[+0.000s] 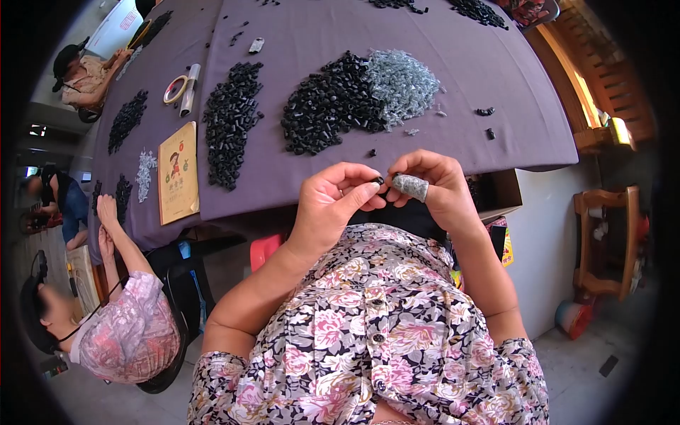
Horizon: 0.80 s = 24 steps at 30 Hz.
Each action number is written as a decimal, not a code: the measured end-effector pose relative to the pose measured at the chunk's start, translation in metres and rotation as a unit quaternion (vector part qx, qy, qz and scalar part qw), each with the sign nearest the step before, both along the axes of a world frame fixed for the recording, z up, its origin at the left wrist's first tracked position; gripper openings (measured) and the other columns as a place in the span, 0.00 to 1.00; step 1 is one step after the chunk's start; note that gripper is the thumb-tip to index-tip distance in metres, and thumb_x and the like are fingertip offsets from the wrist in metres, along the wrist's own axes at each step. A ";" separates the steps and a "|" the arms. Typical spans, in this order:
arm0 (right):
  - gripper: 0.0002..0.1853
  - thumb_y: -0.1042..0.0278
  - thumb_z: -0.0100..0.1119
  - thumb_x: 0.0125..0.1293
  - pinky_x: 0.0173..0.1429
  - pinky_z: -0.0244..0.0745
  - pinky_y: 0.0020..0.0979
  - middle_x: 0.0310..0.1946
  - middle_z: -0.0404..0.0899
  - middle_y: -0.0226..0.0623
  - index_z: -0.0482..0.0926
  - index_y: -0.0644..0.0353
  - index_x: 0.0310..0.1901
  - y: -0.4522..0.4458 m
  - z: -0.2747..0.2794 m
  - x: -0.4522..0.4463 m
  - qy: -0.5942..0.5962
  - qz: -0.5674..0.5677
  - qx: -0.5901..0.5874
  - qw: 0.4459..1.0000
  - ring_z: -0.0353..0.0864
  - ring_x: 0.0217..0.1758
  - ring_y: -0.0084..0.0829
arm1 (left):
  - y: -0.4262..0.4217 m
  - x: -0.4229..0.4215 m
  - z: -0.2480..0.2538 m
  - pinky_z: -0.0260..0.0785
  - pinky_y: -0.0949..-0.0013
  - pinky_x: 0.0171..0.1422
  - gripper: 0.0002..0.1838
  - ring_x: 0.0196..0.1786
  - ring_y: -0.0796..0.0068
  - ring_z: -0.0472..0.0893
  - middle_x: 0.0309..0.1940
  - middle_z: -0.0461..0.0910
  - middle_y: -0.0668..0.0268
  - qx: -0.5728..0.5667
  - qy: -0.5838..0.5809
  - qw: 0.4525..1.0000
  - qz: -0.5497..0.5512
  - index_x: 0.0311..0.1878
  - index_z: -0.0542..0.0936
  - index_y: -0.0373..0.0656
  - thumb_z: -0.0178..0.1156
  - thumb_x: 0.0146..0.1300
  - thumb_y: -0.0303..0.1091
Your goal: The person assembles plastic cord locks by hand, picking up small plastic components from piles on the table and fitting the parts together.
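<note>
My left hand [336, 202] is closed, pinching a small black plastic piece [379, 181] between thumb and fingers just past the table's near edge. Fingertip to fingertip with it, my right hand [439, 188] is also closed, its thumb wrapped in grey tape [411, 187]. What the right fingers grip is mostly hidden. Beyond my hands lies a heap of small black plastic pieces [322, 106], touching a heap of clear plastic pieces [402, 85]. One loose black piece [372, 152] sits near my fingers.
Left on the purple tablecloth [453, 145] are another black heap [232, 124], a yellow booklet [178, 173], a tape roll [176, 89] and a clear roll [190, 91]. A co-worker [127, 319] sits at left; others are farther back. An open box [503, 195] is below the table edge.
</note>
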State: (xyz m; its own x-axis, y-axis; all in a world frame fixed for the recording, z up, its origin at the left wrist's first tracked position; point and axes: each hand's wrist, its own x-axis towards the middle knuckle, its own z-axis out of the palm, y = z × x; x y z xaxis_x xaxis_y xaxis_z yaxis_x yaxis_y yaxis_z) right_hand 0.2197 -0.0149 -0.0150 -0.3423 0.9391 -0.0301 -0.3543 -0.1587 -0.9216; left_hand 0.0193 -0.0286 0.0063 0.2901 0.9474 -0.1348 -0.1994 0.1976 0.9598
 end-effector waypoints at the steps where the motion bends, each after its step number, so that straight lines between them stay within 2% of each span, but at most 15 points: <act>1: 0.06 0.78 0.60 0.64 0.37 0.80 0.22 0.33 0.84 0.36 0.80 0.66 0.42 -0.001 -0.001 -0.001 -0.008 -0.012 0.008 1.000 0.82 0.32 0.21 | 0.000 -0.001 0.000 0.77 0.75 0.44 0.09 0.37 0.74 0.85 0.39 0.84 0.59 -0.001 -0.003 1.000 -0.004 0.49 0.79 0.34 0.60 0.66 0.25; 5: 0.06 0.78 0.61 0.63 0.35 0.79 0.21 0.32 0.83 0.35 0.80 0.65 0.41 0.002 -0.005 0.002 -0.064 -0.039 0.022 0.997 0.82 0.31 0.20 | 0.001 -0.001 -0.002 0.78 0.76 0.44 0.10 0.38 0.76 0.84 0.39 0.84 0.61 -0.004 -0.004 1.000 -0.012 0.49 0.78 0.33 0.60 0.67 0.25; 11: 0.08 0.81 0.59 0.63 0.39 0.80 0.22 0.33 0.83 0.34 0.80 0.69 0.44 -0.002 0.004 -0.004 -0.010 0.005 -0.018 1.000 0.81 0.33 0.21 | 0.001 -0.001 -0.004 0.78 0.76 0.45 0.09 0.38 0.76 0.84 0.39 0.84 0.60 -0.010 -0.006 1.000 -0.004 0.49 0.79 0.33 0.59 0.67 0.24; 20: 0.08 0.83 0.58 0.63 0.40 0.79 0.23 0.34 0.83 0.35 0.79 0.71 0.44 -0.003 0.005 -0.005 -0.040 0.006 -0.013 0.999 0.81 0.34 0.20 | 0.001 -0.001 -0.005 0.79 0.75 0.47 0.09 0.40 0.78 0.83 0.39 0.83 0.63 -0.003 -0.002 1.000 -0.014 0.48 0.78 0.33 0.59 0.67 0.23; 24: 0.08 0.82 0.59 0.63 0.40 0.77 0.22 0.34 0.82 0.34 0.80 0.70 0.44 -0.008 0.010 -0.009 -0.109 -0.020 0.009 0.994 0.80 0.34 0.20 | 0.000 0.001 -0.011 0.79 0.75 0.48 0.08 0.39 0.79 0.83 0.39 0.83 0.64 0.018 0.008 1.000 0.000 0.48 0.79 0.33 0.59 0.66 0.22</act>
State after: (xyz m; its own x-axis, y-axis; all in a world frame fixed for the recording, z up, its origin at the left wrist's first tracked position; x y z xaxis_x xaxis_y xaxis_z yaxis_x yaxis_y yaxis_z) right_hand 0.2107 -0.0233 -0.0054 -0.2911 0.9531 -0.0830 -0.1510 -0.1314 -0.9798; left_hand 0.0203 -0.0290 -0.0044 0.2892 0.9515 -0.1050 -0.1844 0.1630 0.9693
